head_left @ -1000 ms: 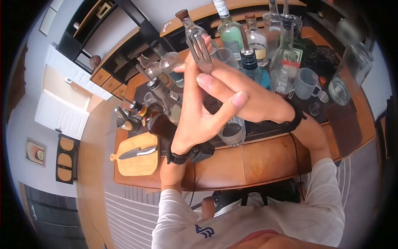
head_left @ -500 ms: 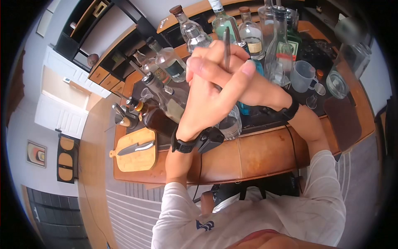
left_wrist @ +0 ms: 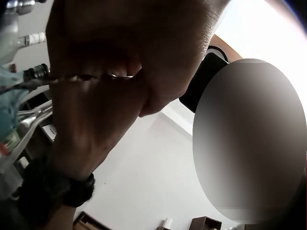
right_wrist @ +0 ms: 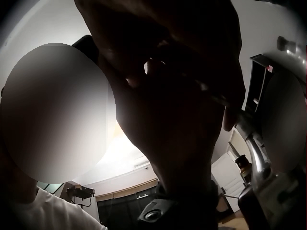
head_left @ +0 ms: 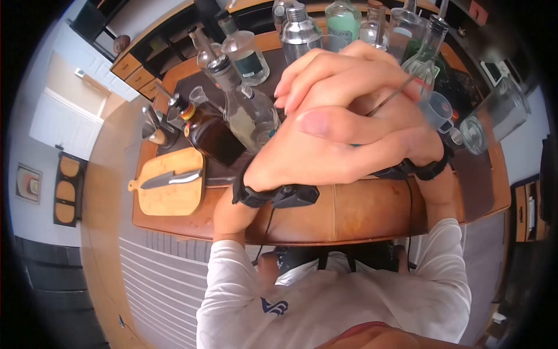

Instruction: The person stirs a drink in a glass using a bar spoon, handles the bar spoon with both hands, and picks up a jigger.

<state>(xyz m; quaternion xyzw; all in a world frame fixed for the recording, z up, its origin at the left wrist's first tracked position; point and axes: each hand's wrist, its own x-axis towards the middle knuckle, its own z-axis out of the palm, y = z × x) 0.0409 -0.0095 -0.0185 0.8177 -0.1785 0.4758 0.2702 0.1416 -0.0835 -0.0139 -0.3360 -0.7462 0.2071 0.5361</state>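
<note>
In the head view both hands are folded together over the front of the table, close to the camera. My left hand (head_left: 308, 152) lies underneath, its thumb stretched to the right. Over it comes my right hand (head_left: 349, 78), its fingers bent across and its thumb pointing left. From between them a thin metal bar spoon (head_left: 396, 96) sticks out, slanting up to the right. Its twisted stem (left_wrist: 79, 78) crosses the hands in the left wrist view. Its fork end is hidden now. The right wrist view is dark around the hands.
Left of the hands lies a cutting board (head_left: 168, 200) with a knife (head_left: 171, 179) on it. A dark bottle (head_left: 216, 136) stands beside it. Behind are a metal shaker (head_left: 300, 29) and several glass bottles. A plastic jug (head_left: 439, 109) and a big glass jar (head_left: 500, 107) stand right.
The hands have turned and come nearer the camera, shifting right. The bar spoon's fork end, upright above them at first, has gone from sight, and the right fingers now fold over the left hand.
</note>
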